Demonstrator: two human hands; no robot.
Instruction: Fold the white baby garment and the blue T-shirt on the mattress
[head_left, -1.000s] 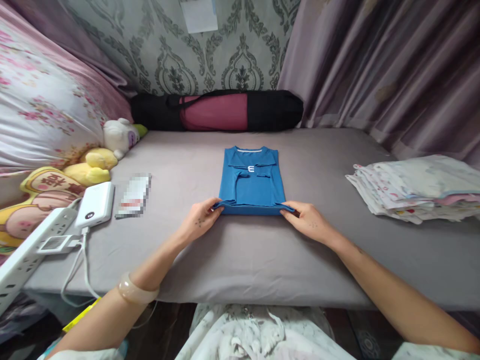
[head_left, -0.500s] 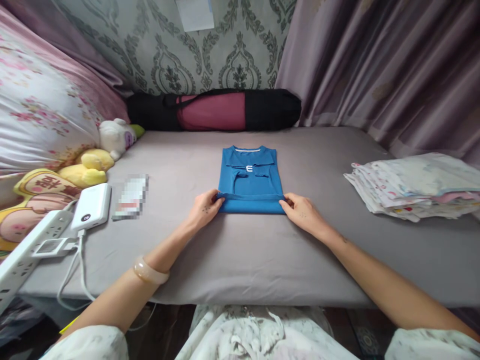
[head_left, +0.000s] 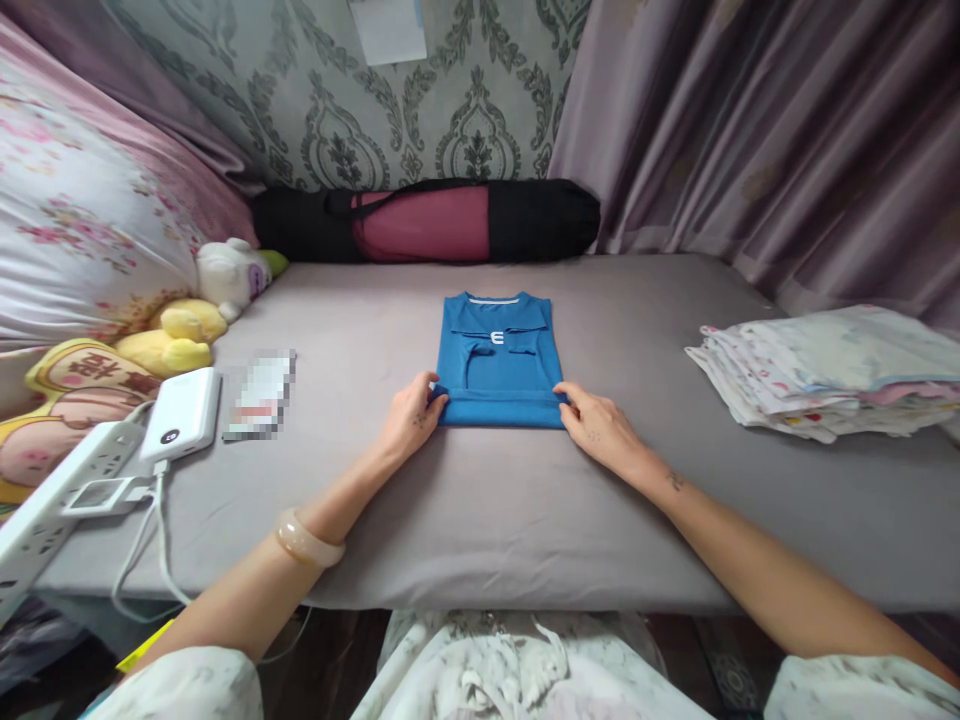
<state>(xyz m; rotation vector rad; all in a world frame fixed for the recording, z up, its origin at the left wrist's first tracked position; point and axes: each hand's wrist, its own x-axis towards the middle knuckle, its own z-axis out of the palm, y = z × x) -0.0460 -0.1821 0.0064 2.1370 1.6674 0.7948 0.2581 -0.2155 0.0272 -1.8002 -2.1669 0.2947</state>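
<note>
A blue shirt (head_left: 499, 368) lies folded into a narrow rectangle on the grey sheet, its neckline at the far end and both sleeves folded in over the front. A white letter mark shows near its middle. The hem is turned up in a band along the near edge. My left hand (head_left: 413, 412) holds the left end of this band between thumb and fingers. At the right end, my right hand (head_left: 598, 422) grips the band the same way. A pale bangle (head_left: 307, 540) circles my left wrist.
Folded pale cloths (head_left: 832, 372) are stacked at right. A black and maroon long bag (head_left: 427, 222) lies against the wall. On the left are a power strip (head_left: 71, 480), a white power bank (head_left: 180, 412), a blurred-out packet (head_left: 261, 395), plush toys (head_left: 184, 330) and a floral pillow (head_left: 90, 200).
The turned-up hem band has come down flatter onto the shirt. My right hand has shifted slightly left, and the fingers of both hands look a little looser on the band.
</note>
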